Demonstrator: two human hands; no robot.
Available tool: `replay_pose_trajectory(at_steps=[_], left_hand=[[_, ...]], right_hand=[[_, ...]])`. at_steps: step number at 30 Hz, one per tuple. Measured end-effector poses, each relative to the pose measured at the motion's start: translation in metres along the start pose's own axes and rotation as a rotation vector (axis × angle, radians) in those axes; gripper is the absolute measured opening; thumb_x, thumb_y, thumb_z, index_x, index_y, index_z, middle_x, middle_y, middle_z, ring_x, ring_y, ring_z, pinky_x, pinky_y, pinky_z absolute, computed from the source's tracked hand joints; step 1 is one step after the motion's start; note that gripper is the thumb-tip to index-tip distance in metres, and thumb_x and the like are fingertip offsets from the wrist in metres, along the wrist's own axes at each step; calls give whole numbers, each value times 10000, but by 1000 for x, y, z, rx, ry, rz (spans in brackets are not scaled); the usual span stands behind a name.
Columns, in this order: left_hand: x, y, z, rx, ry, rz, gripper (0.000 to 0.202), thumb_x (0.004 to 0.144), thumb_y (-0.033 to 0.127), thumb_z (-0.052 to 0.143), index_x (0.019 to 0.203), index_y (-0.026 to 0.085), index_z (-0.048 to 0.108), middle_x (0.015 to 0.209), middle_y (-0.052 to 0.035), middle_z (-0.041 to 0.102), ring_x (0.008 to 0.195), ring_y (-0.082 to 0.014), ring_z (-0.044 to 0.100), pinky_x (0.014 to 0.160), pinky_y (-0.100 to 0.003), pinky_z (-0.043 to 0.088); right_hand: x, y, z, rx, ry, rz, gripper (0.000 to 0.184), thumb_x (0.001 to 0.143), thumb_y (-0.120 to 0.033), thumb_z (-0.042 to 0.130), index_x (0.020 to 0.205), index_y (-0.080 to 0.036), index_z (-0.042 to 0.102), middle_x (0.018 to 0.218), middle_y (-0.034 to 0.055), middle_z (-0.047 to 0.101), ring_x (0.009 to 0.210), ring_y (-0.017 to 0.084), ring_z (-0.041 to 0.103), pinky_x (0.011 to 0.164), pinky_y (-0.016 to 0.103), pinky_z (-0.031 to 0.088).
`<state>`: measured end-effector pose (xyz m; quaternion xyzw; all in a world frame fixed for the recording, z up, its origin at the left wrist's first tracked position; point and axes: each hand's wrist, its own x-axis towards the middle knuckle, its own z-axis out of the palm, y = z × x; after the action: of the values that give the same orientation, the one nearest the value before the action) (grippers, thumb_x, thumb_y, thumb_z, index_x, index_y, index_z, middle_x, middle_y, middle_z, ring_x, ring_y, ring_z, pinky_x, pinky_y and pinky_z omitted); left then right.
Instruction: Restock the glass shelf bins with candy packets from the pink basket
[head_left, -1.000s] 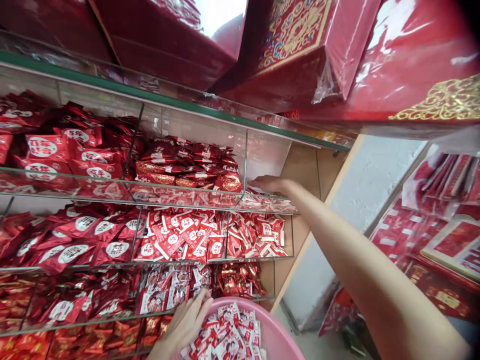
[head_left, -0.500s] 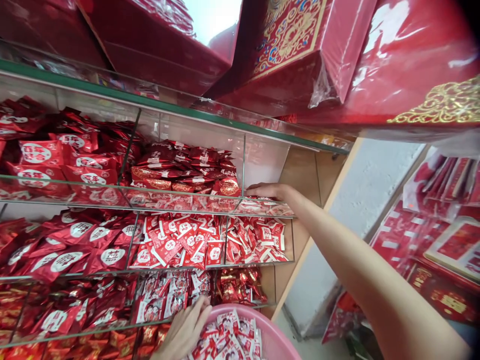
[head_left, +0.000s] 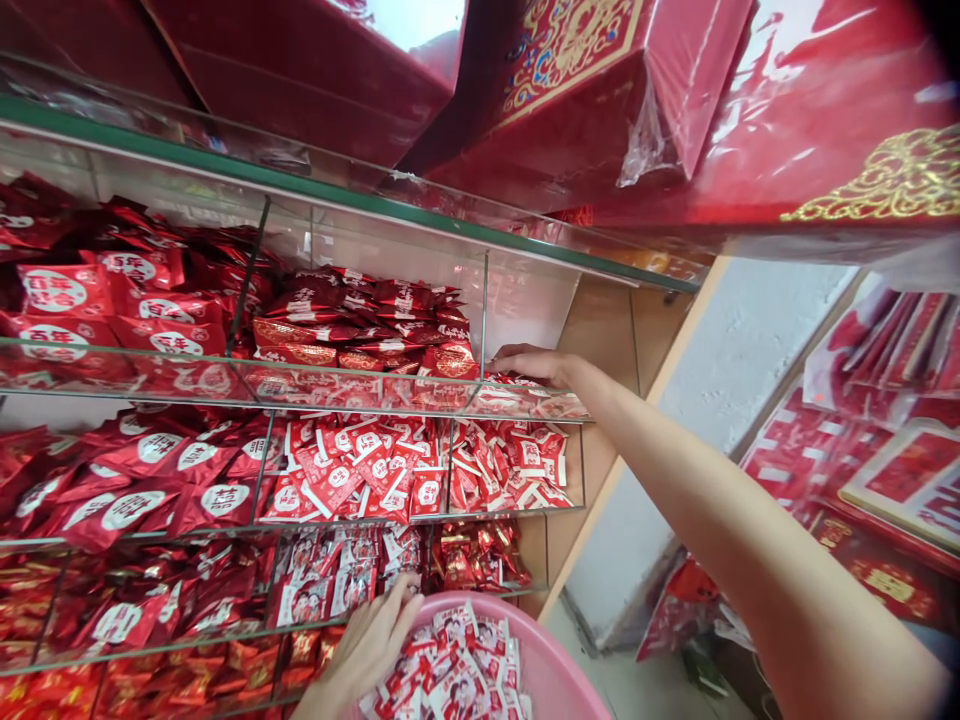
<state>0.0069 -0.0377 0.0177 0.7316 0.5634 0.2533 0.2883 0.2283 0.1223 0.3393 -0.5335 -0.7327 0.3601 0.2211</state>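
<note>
My left hand [head_left: 371,635] is at the left side of a pink plastic basin [head_left: 559,655], fingers together along its rim, gripping it. Inside the basin are several small red and white packets [head_left: 459,665]. My right hand [head_left: 531,364] reaches into the right-hand compartment of an upper glass shelf. Its fingers are stretched out, palm down, over a low layer of red and white packets [head_left: 521,398] behind the glass front. The fingertips are partly hidden near the divider. Left of that divider, dark red packets [head_left: 375,320] are piled high.
Lower glass shelves hold red and white packets [head_left: 375,465], maroon packets [head_left: 157,450] and shiny red ones [head_left: 480,553]. Large red boxes [head_left: 555,120] stand overhead on a thick glass shelf [head_left: 345,215]. A wooden side panel [head_left: 660,400] borders the rack; red goods [head_left: 885,480] lie at right.
The view has shifted slightly, so the shelves sit a little higher in it. My right hand has curled its fingers slightly, still over the packets. My left hand stays at the basin.
</note>
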Motion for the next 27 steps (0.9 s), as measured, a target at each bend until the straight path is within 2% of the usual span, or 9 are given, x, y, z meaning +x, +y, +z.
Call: replay_pose_trajectory(at_steps=[4, 8, 14, 18, 23, 27], left_hand=[[-2, 1, -1, -31, -2, 9, 408, 921, 505, 204, 1189, 304, 437, 939, 8, 664, 809, -163, 633, 734, -244, 417], [-1, -1, 0, -19, -8, 1, 450, 920, 511, 186, 1226, 286, 428, 892, -6, 672, 795, -177, 639, 736, -263, 424], [1, -8, 3, 22, 6, -19, 465, 913, 535, 185, 1225, 302, 439, 1006, -15, 673, 929, -187, 630, 774, -258, 424], [0, -9, 4, 37, 18, -19, 467, 912, 529, 184, 1231, 306, 443, 1001, -10, 679, 917, -185, 633, 780, -257, 425], [0, -8, 3, 37, 15, -16, 479, 912, 525, 190, 1245, 287, 439, 972, -18, 685, 878, -188, 643, 756, -255, 429], [1, -9, 3, 13, 7, -3, 477, 914, 533, 188, 1251, 291, 424, 977, -18, 681, 868, -190, 643, 738, -260, 427]], right_hand=[[5, 3, 1, 50, 84, -109, 237, 645, -337, 709, 711, -203, 525, 654, -18, 583, 618, 138, 553, 590, 263, 449], [7, 2, 2, 115, 132, -197, 236, 610, -307, 712, 693, -192, 524, 605, -39, 558, 560, 104, 509, 557, 240, 414], [7, 1, 2, 246, 169, -320, 248, 537, -276, 739, 655, -168, 550, 614, -33, 590, 621, 109, 548, 625, 249, 445], [5, 1, 3, 385, 124, -284, 254, 534, -221, 756, 654, -165, 538, 622, -26, 594, 615, 105, 560, 594, 239, 463], [4, 0, 5, 386, 44, -219, 198, 582, -200, 743, 683, -165, 576, 606, -27, 596, 553, 91, 546, 497, 207, 441], [3, -2, 5, 387, 83, -209, 152, 602, -169, 737, 657, -154, 596, 557, -30, 596, 502, 75, 533, 467, 183, 423]])
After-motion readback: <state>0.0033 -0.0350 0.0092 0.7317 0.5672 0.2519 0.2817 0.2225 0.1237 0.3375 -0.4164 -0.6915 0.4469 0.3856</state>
